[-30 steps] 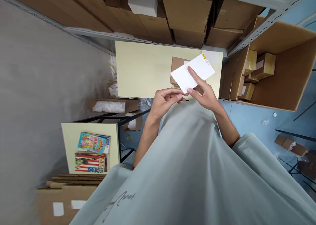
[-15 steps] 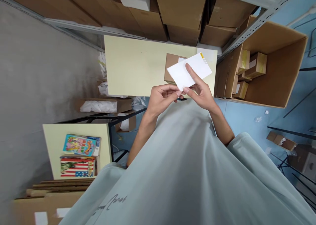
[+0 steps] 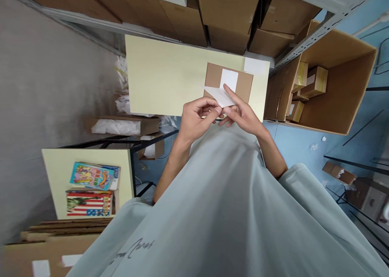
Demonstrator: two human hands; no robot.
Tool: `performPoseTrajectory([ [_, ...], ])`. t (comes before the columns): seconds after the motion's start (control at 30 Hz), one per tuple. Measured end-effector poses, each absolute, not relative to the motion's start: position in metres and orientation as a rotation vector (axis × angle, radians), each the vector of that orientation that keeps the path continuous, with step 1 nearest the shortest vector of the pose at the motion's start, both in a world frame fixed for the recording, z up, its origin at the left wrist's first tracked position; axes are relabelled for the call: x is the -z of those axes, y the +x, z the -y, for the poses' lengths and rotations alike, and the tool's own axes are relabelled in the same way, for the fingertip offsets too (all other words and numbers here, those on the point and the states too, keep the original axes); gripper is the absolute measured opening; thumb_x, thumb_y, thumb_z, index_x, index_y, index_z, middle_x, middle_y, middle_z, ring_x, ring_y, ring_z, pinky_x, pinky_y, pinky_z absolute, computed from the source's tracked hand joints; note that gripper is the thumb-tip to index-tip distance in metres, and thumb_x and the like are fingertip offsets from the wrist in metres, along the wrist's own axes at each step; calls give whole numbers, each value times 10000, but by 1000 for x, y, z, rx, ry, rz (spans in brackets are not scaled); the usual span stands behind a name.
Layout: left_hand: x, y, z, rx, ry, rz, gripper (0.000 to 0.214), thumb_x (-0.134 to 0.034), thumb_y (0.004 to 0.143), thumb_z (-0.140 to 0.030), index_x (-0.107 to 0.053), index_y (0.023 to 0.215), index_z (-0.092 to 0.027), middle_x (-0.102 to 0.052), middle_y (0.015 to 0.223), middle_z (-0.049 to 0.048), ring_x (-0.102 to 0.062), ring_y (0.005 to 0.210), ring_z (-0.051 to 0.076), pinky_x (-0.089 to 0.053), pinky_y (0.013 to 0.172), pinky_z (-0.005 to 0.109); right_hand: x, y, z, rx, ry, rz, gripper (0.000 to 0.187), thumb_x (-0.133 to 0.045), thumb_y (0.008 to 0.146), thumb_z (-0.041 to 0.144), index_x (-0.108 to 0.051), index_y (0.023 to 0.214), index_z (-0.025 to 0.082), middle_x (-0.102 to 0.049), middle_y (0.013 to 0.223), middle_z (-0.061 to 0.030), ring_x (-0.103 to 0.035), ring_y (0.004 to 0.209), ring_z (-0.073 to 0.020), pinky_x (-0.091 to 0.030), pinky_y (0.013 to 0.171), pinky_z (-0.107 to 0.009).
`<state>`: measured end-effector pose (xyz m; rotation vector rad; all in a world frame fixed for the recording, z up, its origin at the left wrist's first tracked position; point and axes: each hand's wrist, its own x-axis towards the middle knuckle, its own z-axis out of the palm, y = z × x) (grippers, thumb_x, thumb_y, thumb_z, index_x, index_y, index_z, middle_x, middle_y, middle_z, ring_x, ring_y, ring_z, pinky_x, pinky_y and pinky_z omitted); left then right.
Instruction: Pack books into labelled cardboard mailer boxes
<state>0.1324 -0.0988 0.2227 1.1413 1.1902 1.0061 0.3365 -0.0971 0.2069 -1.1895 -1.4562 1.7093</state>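
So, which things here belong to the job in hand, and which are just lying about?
Apparently in use:
white sheet, pinched by the left hand, right hand touching it
labelled brown box on the pale table

Apparently lying about:
colourful booklets, lower left
stacked cardboard, nearby
small scraps on the floor, right

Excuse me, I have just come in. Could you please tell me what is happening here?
A person is handling a white sheet with both hands: the left hand at its near corner, the right hand along its right side. The sheet is held tilted, partly in front of a brown box that lies on a pale yellow table. The box has a white label on top.
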Motion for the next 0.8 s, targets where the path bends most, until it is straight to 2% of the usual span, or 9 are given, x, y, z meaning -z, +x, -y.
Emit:
performPoseTrajectory([
  [0.13, -221, 125, 95, -982, 1172, -1241, 410, -898, 901, -598, -752, 882, -215, -748, 814, 34, -755, 748, 202, -591, 640, 303, -220, 328, 104, -1682, -1268, 1434, 809, -741, 1001, 831, -653, 1606, 301, -826, 846, 45, -711, 565, -130, -634, 584, -253],
  [0.27, -224, 115, 91, -947, 1208, -1255, 428, -889, 897, -618, -742, 864, -217, -753, 845, 40, -749, 789, 196, -577, 674, 289, -236, 312, 104, -1460, -1395, 1411, 619, -808, 967, 812, -775, 1283, 280, -614, 603, 111, -587, 497, -110, -538, 530, -228],
  [0.33, -226, 108, 88, -933, 1234, -1262, 423, -887, 899, -620, -749, 867, -221, -754, 874, 41, -744, 809, 194, -577, 692, 286, -241, 303, 99, -1386, -1425, 1430, 579, -818, 952, 823, -779, 1124, 271, -568, 593, 105, -566, 511, -109, -511, 525, -231],
  [0.4, -228, 99, 85, -930, 1267, -1260, 395, -876, 912, -597, -759, 867, -223, -750, 895, 45, -731, 807, 187, -571, 693, 284, -244, 293, 93, -1351, -1439, 1448, 574, -790, 968, 836, -767, 1054, 269, -562, 604, 93, -560, 526, -112, -495, 523, -238],
  [0.63, -221, 52, 63, -914, 1259, -1288, 285, -834, 934, -488, -755, 865, -224, -742, 904, 49, -731, 819, 195, -576, 711, 299, -240, 248, 68, -1343, -1489, 1386, 487, -716, 1053, 757, -708, 994, 274, -519, 609, 91, -527, 489, -108, -469, 489, -245],
  [0.8, -208, -11, 43, -881, 1218, -1418, 155, -767, 929, -374, -745, 872, -232, -763, 904, 38, -730, 843, 195, -552, 691, 281, -246, 200, 48, -1297, -1539, 1262, 468, -702, 1063, 741, -655, 982, 282, -547, 617, 90, -571, 483, -115, -513, 492, -249],
])
